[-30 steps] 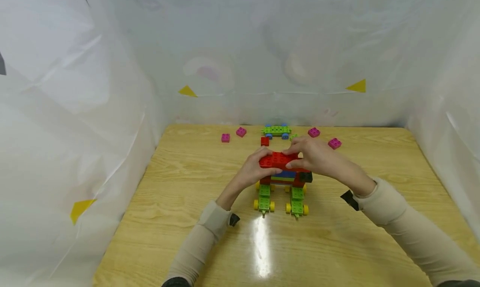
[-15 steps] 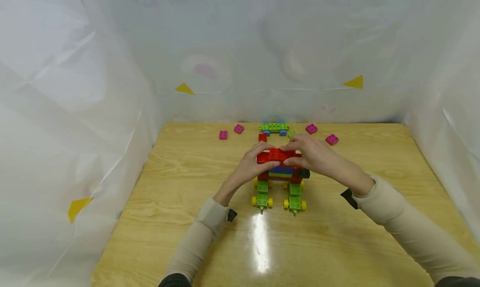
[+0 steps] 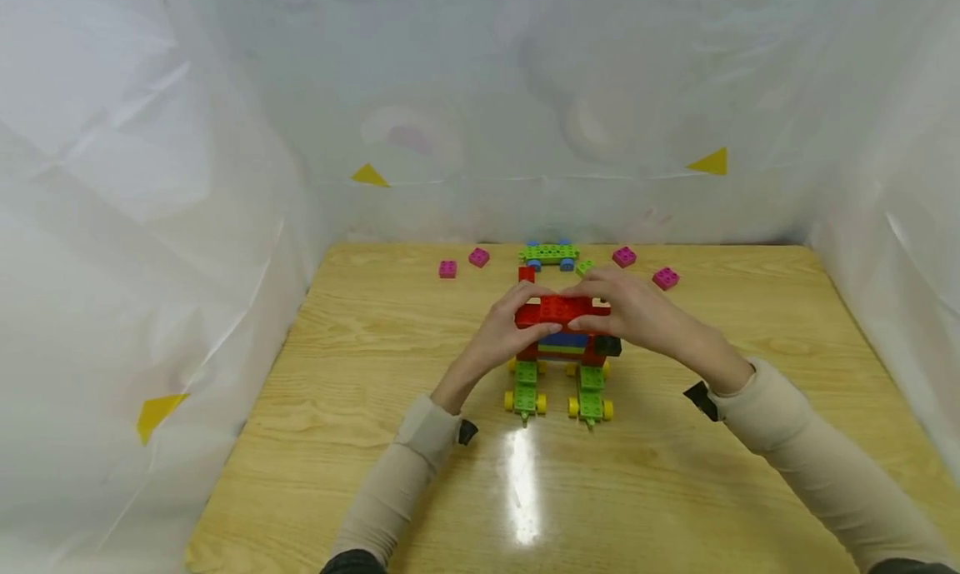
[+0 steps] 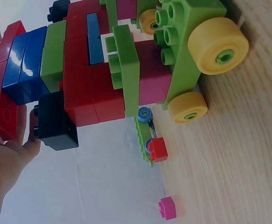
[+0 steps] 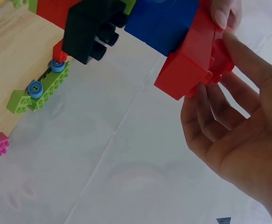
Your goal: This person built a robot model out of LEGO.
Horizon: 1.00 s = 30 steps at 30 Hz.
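In the head view, a brick model stands mid-table on two green wheeled bases (image 3: 525,391) with yellow wheels. Blue bricks (image 4: 25,65) and a lime-green brick (image 4: 53,56) make up its middle, with black bricks (image 5: 91,35) jutting out at the ends. A red building brick (image 3: 564,309) sits on the long red row at its top. My left hand (image 3: 501,328) grips it from the left, thumb in front and fingers behind. From the right, my right hand (image 3: 641,311) pinches the same brick; its thumb and fingers show around the studs in the right wrist view.
Behind the model lie a green wheeled base (image 3: 550,255) with blue wheels, a red brick (image 3: 527,274) and a small green brick (image 3: 585,267). Several loose pink bricks (image 3: 478,257) are spread along the table's back edge. A pale sheet (image 3: 480,124) hangs behind the table.
The head view has shifted slightly. My left fingers have slid a little right along the red top brick, so both hands' fingertips are closer together. The model stands in the same place.
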Each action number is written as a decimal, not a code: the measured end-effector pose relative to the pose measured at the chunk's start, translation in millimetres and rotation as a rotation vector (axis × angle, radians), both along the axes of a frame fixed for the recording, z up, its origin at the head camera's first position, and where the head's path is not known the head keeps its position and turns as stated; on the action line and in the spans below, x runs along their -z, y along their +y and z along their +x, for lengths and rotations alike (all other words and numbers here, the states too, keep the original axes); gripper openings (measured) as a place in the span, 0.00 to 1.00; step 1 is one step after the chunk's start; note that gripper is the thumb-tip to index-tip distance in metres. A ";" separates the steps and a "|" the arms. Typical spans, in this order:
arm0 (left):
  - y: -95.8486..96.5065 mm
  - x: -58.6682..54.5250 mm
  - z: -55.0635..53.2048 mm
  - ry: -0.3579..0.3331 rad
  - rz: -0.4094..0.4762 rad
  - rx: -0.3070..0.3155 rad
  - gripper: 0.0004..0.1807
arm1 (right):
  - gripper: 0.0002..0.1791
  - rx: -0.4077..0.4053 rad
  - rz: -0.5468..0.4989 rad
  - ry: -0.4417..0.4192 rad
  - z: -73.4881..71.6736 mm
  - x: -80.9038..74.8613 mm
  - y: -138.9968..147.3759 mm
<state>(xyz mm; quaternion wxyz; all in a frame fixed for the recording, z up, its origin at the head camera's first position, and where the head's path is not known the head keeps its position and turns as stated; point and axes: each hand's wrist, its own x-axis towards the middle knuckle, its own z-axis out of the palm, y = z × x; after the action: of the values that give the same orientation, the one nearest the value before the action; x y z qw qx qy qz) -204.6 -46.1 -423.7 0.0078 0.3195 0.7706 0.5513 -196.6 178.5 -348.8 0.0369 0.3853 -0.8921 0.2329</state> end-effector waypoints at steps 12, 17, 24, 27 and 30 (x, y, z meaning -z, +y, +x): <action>-0.3 -1.8 0.2 -0.039 0.007 0.014 0.19 | 0.22 -0.052 -0.080 0.066 -1.2 10.4 5.0; -0.5 -1.7 0.3 -0.043 0.013 0.021 0.19 | 0.23 -0.043 -0.117 0.080 -0.3 14.4 5.3; -0.4 -1.0 1.0 -0.054 0.032 0.007 0.20 | 0.21 0.008 -0.172 -0.037 1.7 14.9 3.6; 0.0 -1.4 1.8 -0.064 0.020 -0.007 0.20 | 0.20 0.034 -0.184 -0.086 2.7 14.0 3.4; -0.2 -1.5 2.9 -0.074 0.007 -0.020 0.20 | 0.20 0.045 -0.177 -0.098 3.0 14.1 2.8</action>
<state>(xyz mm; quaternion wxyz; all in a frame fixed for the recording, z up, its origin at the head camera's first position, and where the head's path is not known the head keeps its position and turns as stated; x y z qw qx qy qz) -201.7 -46.3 -422.3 0.0294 0.2911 0.7711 0.5655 -193.6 181.3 -362.9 0.0322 0.3485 -0.8773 0.3283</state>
